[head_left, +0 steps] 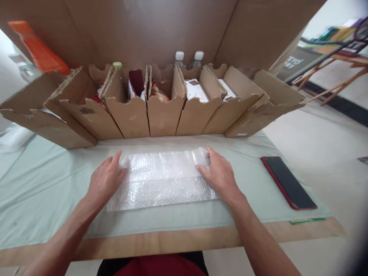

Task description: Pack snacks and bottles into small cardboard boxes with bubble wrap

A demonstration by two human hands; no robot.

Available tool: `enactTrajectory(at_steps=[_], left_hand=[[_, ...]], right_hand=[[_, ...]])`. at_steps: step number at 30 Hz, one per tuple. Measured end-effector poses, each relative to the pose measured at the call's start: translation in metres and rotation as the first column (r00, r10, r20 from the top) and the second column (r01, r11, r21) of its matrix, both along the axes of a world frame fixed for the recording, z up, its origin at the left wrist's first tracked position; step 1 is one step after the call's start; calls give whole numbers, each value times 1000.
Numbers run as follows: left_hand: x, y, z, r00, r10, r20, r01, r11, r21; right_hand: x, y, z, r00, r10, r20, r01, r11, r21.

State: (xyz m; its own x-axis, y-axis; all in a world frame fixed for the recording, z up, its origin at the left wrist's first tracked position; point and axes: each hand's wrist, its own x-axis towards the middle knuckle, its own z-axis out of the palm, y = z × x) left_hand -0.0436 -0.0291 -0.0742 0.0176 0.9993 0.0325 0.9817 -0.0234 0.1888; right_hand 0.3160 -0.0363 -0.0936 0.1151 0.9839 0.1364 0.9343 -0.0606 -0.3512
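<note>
A sheet of clear bubble wrap (161,188) lies across the cloth in front of me, its far part folded or rolled into a thicker band. My left hand (106,176) grips the left end of that band between thumb and fingers. At the opposite end, my right hand (220,172) has its thumb on top and its fingers around the far edge. The near flap of the wrap lies flat toward me. Whether anything is wrapped inside the band, I cannot tell.
A row of open cardboard bins (165,119) holding various items curves along the back. Two white-capped bottles (179,57) stand behind it. An orange object (40,48) rises at the left. At the right lies a phone (289,182) with a red edge, near the table's wooden edge (172,245).
</note>
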Motion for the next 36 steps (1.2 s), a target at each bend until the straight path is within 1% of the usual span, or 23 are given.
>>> enactTrajectory(at_steps=[2, 3, 4, 5, 6, 7, 9, 11, 12, 14, 16, 17, 19, 21, 24, 26, 27, 29, 30, 32, 34, 35, 36], left_hand=[[6, -6, -4, 996, -62, -63, 72, 984, 164], [12, -10, -5, 992, -112, -58, 123, 959, 256], [20, -14, -6, 982, -184, -43, 188, 928, 320], [29, -18, -8, 960, -277, -24, 268, 899, 345], [38, -22, -9, 925, -380, -1, 360, 874, 327], [47, -25, -11, 878, -478, 27, 454, 849, 271], [60, -29, -16, 786, -608, 112, 601, 794, 93], [66, -31, -22, 738, -642, 209, 665, 744, -62], [68, -31, -24, 728, -639, 249, 677, 728, -110], [67, -30, -28, 720, -625, 301, 684, 713, -154], [67, -29, -31, 713, -616, 336, 688, 706, -166], [67, -28, -33, 709, -612, 350, 690, 703, -169], [68, -27, -37, 701, -608, 372, 696, 697, -173], [69, -26, -42, 696, -607, 384, 699, 695, -169], [70, -25, -47, 683, -609, 404, 708, 688, -160], [69, -25, -46, 678, -609, 412, 711, 685, -158], [69, -25, -45, 677, -610, 413, 713, 683, -159], [68, -25, -41, 682, -608, 407, 709, 687, -159], [68, -25, -39, 685, -606, 404, 705, 692, -159], [67, -25, -34, 693, -598, 401, 695, 703, -152], [66, -25, -30, 704, -583, 406, 674, 728, -125], [66, -25, -28, 709, -571, 414, 658, 747, -96], [65, -26, -25, 712, -554, 431, 632, 774, -50]], right_hand=[[9, 0, -1, 996, 6, 86, -15, 994, 106], [14, 1, 4, 995, 7, 98, -24, 985, 173], [17, 3, 15, 995, 21, 97, -44, 969, 241], [19, 6, 29, 995, 52, 87, -77, 949, 307], [18, 10, 48, 992, 101, 77, -122, 922, 368], [13, 15, 70, 984, 162, 71, -177, 888, 425], [-5, 33, 118, 950, 301, 81, -299, 808, 507], [-33, 63, 161, 894, 430, 124, -428, 740, 519], [-49, 82, 178, 862, 483, 156, -490, 715, 498], [-83, 129, 199, 798, 545, 258, -602, 697, 390], [-118, 180, 205, 731, 555, 396, -661, 720, 210], [-136, 205, 203, 693, 557, 458, -671, 730, 128], [-169, 248, 193, 630, 562, 536, -650, 759, -33], [-197, 281, 177, 627, 566, 536, -580, 798, -164], [-220, 307, 155, 682, 543, 490, -473, 838, -270], [-225, 312, 149, 690, 542, 480, -460, 840, -288], [-225, 310, 150, 688, 546, 479, -465, 838, -287], [-220, 300, 162, 685, 548, 480, -483, 835, -265], [-216, 291, 174, 686, 541, 487, -494, 837, -234], [-199, 266, 205, 685, 519, 512, -522, 839, -152], [-174, 230, 237, 695, 481, 535, -553, 832, -30], [-159, 209, 250, 716, 460, 525, -563, 825, 46], [-142, 186, 258, 745, 443, 498, -560, 822, 106]])
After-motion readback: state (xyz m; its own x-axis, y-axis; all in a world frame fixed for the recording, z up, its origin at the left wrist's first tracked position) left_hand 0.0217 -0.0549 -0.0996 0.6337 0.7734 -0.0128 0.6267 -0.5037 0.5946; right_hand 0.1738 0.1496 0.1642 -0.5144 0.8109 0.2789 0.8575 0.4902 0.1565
